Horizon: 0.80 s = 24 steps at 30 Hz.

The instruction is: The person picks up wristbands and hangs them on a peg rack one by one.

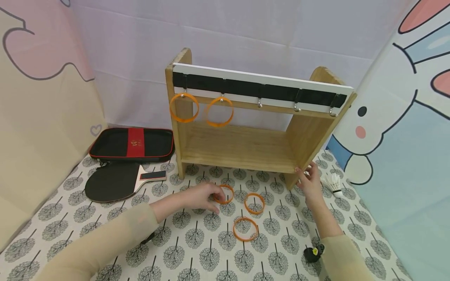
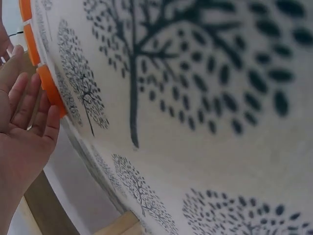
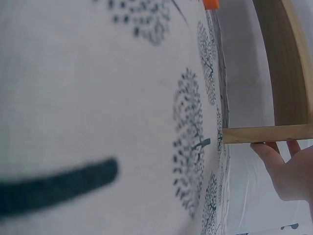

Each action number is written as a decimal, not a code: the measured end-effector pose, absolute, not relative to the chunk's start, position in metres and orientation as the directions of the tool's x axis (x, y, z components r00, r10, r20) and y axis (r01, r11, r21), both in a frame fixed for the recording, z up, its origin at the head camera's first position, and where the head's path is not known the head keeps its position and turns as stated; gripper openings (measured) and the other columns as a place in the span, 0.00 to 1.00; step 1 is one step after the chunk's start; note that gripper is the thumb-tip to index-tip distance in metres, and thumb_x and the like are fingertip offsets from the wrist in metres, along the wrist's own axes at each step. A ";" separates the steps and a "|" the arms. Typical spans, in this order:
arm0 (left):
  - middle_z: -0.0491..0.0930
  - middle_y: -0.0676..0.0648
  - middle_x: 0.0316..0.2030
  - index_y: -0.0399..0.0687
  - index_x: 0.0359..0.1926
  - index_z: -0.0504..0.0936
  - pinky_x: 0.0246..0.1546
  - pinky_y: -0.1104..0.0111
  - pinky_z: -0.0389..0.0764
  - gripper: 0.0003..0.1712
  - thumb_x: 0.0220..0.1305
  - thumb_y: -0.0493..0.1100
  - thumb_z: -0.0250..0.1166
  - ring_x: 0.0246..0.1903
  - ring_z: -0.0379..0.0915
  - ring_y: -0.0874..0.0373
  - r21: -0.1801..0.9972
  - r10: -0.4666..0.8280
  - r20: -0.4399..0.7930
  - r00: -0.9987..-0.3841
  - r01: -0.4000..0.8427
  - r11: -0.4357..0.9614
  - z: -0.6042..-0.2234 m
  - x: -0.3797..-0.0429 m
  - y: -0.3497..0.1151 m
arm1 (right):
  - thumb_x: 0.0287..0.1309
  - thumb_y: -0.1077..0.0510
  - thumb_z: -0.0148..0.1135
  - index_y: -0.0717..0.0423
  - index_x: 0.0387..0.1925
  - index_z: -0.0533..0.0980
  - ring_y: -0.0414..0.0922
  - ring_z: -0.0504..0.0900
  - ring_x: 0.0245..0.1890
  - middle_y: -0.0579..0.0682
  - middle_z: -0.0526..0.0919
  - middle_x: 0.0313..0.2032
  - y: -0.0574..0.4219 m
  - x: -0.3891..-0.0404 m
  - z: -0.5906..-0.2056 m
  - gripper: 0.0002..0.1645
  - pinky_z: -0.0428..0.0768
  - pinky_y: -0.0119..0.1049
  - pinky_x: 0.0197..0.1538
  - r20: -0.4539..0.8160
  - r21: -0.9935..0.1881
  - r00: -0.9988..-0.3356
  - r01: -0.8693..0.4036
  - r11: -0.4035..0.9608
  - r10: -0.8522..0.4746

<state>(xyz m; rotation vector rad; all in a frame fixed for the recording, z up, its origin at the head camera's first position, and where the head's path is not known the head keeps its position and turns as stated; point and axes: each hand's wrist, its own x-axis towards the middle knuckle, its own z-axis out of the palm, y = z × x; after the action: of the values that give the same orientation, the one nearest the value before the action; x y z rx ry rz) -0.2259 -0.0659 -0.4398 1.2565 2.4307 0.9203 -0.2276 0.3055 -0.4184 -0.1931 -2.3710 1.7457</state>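
My left hand (image 1: pixel 204 196) reaches over the table to an orange ring (image 1: pixel 230 195), its fingers right at the ring's left side. In the left wrist view the fingers of the left hand (image 2: pixel 24 122) are lightly bent beside the orange ring (image 2: pixel 51 90), not closed round it. Two more orange rings, one at the right (image 1: pixel 254 203) and one nearer me (image 1: pixel 245 229), lie on the cloth. My right hand (image 1: pixel 310 183) touches the lower right side panel of the wooden rack (image 1: pixel 239 150); its fingertips meet the panel's outer face in the right wrist view.
Several metal hooks line the rack's white and black bar (image 1: pixel 242 86); orange rings (image 1: pixel 184 108) hang on the two leftmost. A table tennis bat (image 1: pixel 112 181) and a black and red case (image 1: pixel 116 144) lie left, a shuttlecock (image 1: pixel 333 184) right.
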 end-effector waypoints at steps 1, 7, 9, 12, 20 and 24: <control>0.81 0.54 0.40 0.49 0.43 0.81 0.47 0.70 0.78 0.21 0.46 0.47 0.75 0.41 0.75 0.62 0.629 0.807 0.064 -0.586 0.651 0.424 -0.441 -0.227 -0.066 | 0.66 0.43 0.50 0.43 0.70 0.49 0.41 0.69 0.54 0.47 0.64 0.55 0.305 -0.228 -0.418 0.37 0.74 0.50 0.57 0.074 -0.957 -0.973 -0.008 0.292 0.216; 0.81 0.55 0.38 0.48 0.41 0.81 0.46 0.74 0.77 0.20 0.45 0.46 0.75 0.40 0.76 0.64 0.620 0.814 0.044 -0.579 0.655 0.432 -0.442 -0.230 -0.063 | 0.66 0.42 0.50 0.42 0.71 0.48 0.46 0.67 0.57 0.50 0.62 0.57 0.303 -0.225 -0.417 0.38 0.72 0.55 0.58 0.060 -0.962 -0.973 0.003 0.273 0.222; 0.81 0.55 0.37 0.48 0.40 0.81 0.45 0.75 0.77 0.18 0.46 0.45 0.75 0.39 0.76 0.65 0.620 0.812 0.034 -0.583 0.650 0.440 -0.443 -0.230 -0.062 | 0.66 0.43 0.50 0.42 0.71 0.47 0.47 0.66 0.58 0.51 0.62 0.57 0.303 -0.225 -0.417 0.38 0.72 0.56 0.58 0.059 -0.962 -0.974 0.003 0.272 0.218; 0.81 0.57 0.36 0.49 0.39 0.81 0.44 0.76 0.77 0.14 0.49 0.43 0.73 0.38 0.75 0.66 0.605 0.805 0.015 -0.593 0.646 0.465 -0.444 -0.229 -0.060 | 0.66 0.43 0.50 0.42 0.71 0.47 0.48 0.66 0.58 0.53 0.61 0.59 0.303 -0.224 -0.417 0.38 0.72 0.57 0.58 0.062 -0.962 -0.976 -0.003 0.272 0.210; 0.80 0.59 0.29 0.51 0.34 0.82 0.36 0.77 0.76 0.08 0.53 0.35 0.69 0.29 0.72 0.70 0.579 0.802 0.026 -0.597 0.663 0.474 -0.443 -0.230 -0.056 | 0.66 0.43 0.50 0.44 0.70 0.49 0.44 0.68 0.56 0.50 0.63 0.56 0.304 -0.227 -0.417 0.36 0.72 0.55 0.58 0.070 -0.960 -0.974 -0.007 0.281 0.216; 0.80 0.57 0.28 0.52 0.32 0.81 0.34 0.78 0.76 0.08 0.54 0.34 0.68 0.28 0.71 0.70 0.566 0.815 0.040 -0.578 0.686 0.458 -0.441 -0.230 -0.055 | 0.66 0.43 0.50 0.43 0.71 0.49 0.45 0.67 0.56 0.50 0.63 0.57 0.305 -0.227 -0.417 0.37 0.72 0.55 0.58 0.067 -0.962 -0.974 -0.005 0.274 0.216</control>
<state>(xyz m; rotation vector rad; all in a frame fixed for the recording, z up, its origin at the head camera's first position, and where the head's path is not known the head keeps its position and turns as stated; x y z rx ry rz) -0.2302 -0.0550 -0.4411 1.2978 2.4720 0.7955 -0.2268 0.3046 -0.4170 -0.1973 -2.3544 1.7783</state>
